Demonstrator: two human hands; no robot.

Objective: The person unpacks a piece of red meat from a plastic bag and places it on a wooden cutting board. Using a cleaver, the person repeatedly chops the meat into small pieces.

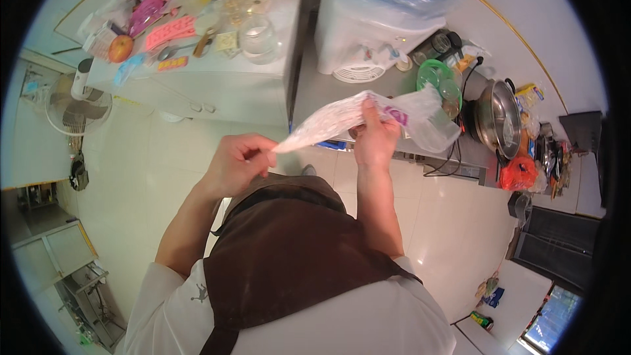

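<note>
Head view: a printed white plastic bag (342,113) hangs at one o'clock from centre, left hand (242,163) pinching its tip thumb-to-forefinger, right hand (377,139) pressing thumb on its middle, seemingly to keep it taut

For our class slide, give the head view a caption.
Left hand and right hand hold a white plastic bag near a counter bearing a water dispenser.

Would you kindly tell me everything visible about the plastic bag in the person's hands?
The white plastic bag looks thin and crinkled, partly translucent, with a purple printed mark. It is held slantwise in midair: the left hand pinches its narrow end, the right hand grips farther along, and its loose end flares beyond. Contents unclear.
</note>
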